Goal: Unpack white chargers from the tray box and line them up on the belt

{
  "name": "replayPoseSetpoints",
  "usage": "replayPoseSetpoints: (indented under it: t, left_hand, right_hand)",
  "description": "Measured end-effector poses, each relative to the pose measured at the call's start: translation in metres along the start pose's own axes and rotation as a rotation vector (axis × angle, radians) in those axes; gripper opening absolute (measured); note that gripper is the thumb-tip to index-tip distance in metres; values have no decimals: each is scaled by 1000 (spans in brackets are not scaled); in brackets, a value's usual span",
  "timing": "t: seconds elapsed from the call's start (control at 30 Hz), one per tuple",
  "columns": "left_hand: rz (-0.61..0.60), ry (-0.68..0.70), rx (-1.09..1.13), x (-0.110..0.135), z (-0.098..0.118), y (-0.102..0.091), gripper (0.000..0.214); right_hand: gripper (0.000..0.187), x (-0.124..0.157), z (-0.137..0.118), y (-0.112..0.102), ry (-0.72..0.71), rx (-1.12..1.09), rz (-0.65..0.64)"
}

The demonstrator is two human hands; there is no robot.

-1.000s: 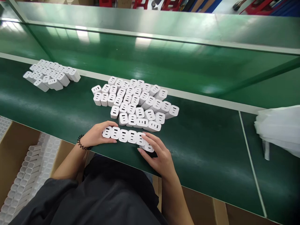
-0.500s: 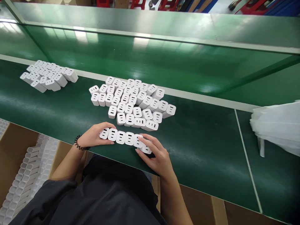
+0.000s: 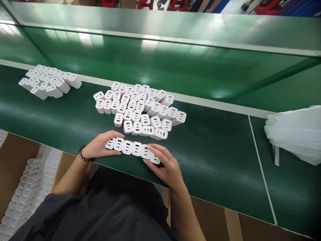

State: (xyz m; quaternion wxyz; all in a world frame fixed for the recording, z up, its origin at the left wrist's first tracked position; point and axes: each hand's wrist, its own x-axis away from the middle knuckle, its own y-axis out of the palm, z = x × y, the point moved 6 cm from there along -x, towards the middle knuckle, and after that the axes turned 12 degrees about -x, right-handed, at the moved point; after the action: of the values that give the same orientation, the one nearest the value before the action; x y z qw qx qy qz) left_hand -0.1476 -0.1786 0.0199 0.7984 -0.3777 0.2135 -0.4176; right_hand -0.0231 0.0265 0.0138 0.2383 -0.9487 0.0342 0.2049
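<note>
A row of several white charger plugs (image 3: pixel 131 148) lies near the front edge of the green belt (image 3: pixel 213 157). My left hand (image 3: pixel 100 145) cups the row's left end, fingers curled round the first plug. My right hand (image 3: pixel 165 165) presses against the row's right end, fingers wrapped about the last plug. Just beyond the row sits a bigger cluster of the same plugs (image 3: pixel 140 108), port faces up.
Another heap of white plugs (image 3: pixel 47 81) rests at the far left of the belt. A bundle of clear plastic bags (image 3: pixel 296 134) lies at the right. A cardboard box with rows of white parts (image 3: pixel 25 190) stands below the belt at left.
Both hands stay clamped on the row's ends. The view has drifted slightly, so everything sits a little further left in the picture.
</note>
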Motion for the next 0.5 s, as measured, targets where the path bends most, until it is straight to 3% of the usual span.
replayPoseSetpoints:
  t: [0.23, 0.5]
  left_hand:
    - [-4, -6, -9, 0, 0, 0, 49]
    - [6, -2, -3, 0, 1, -1, 48]
  right_hand:
    - [53, 2, 0, -9, 16, -17, 42]
    - [45, 10, 11, -28, 85, -2, 207]
